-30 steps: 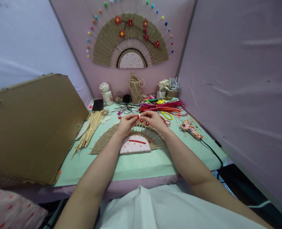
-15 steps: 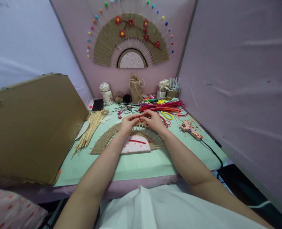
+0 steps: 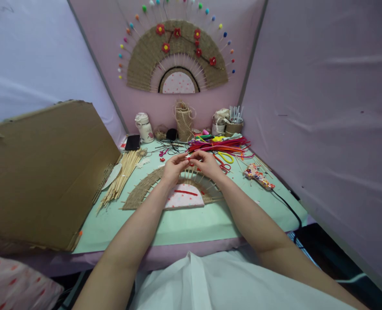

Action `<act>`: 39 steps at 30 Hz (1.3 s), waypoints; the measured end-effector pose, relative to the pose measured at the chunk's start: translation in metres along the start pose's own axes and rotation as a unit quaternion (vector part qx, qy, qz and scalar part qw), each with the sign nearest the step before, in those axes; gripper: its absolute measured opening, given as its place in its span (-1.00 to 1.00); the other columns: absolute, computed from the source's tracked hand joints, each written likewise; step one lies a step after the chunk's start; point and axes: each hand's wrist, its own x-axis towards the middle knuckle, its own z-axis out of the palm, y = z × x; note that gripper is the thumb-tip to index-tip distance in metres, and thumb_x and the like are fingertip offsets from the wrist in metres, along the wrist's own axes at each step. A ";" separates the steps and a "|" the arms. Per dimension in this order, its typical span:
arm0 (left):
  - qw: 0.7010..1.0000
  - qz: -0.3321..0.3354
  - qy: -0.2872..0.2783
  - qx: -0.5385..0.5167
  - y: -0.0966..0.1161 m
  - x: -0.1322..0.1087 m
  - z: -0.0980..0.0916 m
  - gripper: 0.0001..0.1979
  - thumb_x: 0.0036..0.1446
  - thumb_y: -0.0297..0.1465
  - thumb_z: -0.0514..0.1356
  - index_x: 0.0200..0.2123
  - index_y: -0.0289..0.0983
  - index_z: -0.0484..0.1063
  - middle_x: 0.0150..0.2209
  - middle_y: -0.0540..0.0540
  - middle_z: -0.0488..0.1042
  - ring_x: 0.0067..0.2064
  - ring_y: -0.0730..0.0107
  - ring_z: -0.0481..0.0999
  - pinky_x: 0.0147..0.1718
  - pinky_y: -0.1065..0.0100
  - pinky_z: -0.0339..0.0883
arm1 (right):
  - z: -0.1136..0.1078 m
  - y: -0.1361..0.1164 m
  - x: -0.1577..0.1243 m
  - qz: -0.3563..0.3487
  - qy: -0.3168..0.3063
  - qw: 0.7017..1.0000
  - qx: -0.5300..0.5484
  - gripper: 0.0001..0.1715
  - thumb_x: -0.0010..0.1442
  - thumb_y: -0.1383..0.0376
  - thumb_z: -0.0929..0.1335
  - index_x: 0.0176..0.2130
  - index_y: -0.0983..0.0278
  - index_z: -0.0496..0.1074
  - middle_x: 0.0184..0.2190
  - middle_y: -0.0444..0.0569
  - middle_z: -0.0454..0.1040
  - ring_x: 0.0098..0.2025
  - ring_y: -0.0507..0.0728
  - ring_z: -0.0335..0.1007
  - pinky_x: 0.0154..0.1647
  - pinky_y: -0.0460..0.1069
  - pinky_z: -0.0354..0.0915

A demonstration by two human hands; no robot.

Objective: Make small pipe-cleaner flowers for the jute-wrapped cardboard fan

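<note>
My left hand [image 3: 174,167] and my right hand [image 3: 206,163] meet above the far edge of a half-round twine fan [image 3: 145,186]. Pinched between their fingertips is a small piece of red pipe cleaner [image 3: 188,159], mostly hidden by the fingers. The fan lies flat, with thin sticks running through its woven band and a white, pink-dotted half disc [image 3: 181,199] at its base. Across that disc rests a straight length of red pipe cleaner [image 3: 186,192]. Red-handled scissors [image 3: 225,167] lie just right of my right hand.
Wooden sticks [image 3: 121,178] lie in a bundle at left beside a cardboard sheet [image 3: 48,172]. Behind my hands are red pipe cleaners [image 3: 221,146] and a twine spool [image 3: 184,121]. A patterned glue gun [image 3: 258,175] with a cord sits right. A finished fan [image 3: 178,43] hangs behind.
Both hands stay almost in the same place, with only slight finger movement around the small red piece. The view has tipped up very slightly.
</note>
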 end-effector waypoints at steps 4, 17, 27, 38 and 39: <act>1.000 -0.007 0.005 -0.003 0.004 -0.002 0.002 -0.58 -0.38 -0.37 0.43 -0.33 -0.31 0.47 -0.45 -0.02 0.50 -0.38 0.45 0.48 -0.26 0.33 0.37 | -0.001 0.003 0.000 -0.005 -0.007 1.000 -0.014 -0.84 0.01 0.25 0.36 -0.37 0.30 0.42 -0.40 -0.08 0.47 -0.35 0.04 0.34 -0.29 -0.06 0.26; 1.000 -0.012 0.014 -0.005 0.002 0.000 -0.002 -0.61 -0.39 -0.38 0.45 -0.39 -0.33 0.48 -0.47 -0.02 0.51 -0.40 0.45 0.50 -0.26 0.33 0.40 | -0.002 -0.002 -0.001 -0.028 0.012 0.998 -0.061 -0.87 0.01 0.26 0.37 -0.43 0.28 0.46 -0.43 -0.05 0.47 -0.32 0.07 0.34 -0.29 -0.05 0.24; 1.000 -0.014 0.021 -0.009 0.001 0.002 -0.003 -0.64 -0.35 -0.40 0.45 -0.38 -0.34 0.51 -0.44 -0.06 0.54 -0.37 0.43 0.53 -0.18 0.27 0.42 | -0.002 -0.002 -0.001 -0.016 0.023 0.998 -0.057 -0.88 0.00 0.27 0.37 -0.42 0.28 0.48 -0.45 -0.05 0.48 -0.34 0.07 0.35 -0.31 -0.05 0.24; 0.999 -0.020 0.027 0.002 0.004 0.001 -0.002 -0.64 -0.38 -0.40 0.45 -0.41 -0.35 0.52 -0.45 -0.06 0.54 -0.38 0.43 0.52 -0.16 0.25 0.41 | -0.001 -0.004 -0.002 -0.060 0.024 0.994 -0.089 -0.91 0.02 0.32 0.36 -0.45 0.28 0.49 -0.45 -0.05 0.45 -0.37 0.06 0.32 -0.30 -0.04 0.23; 0.999 -0.020 0.026 0.004 0.004 0.001 -0.002 -0.64 -0.39 -0.40 0.45 -0.41 -0.35 0.52 -0.45 -0.06 0.54 -0.38 0.43 0.52 -0.16 0.24 0.41 | -0.001 -0.003 -0.002 -0.063 0.025 0.993 -0.092 -0.91 0.02 0.33 0.36 -0.46 0.28 0.49 -0.45 -0.06 0.45 -0.37 0.05 0.31 -0.31 -0.04 0.23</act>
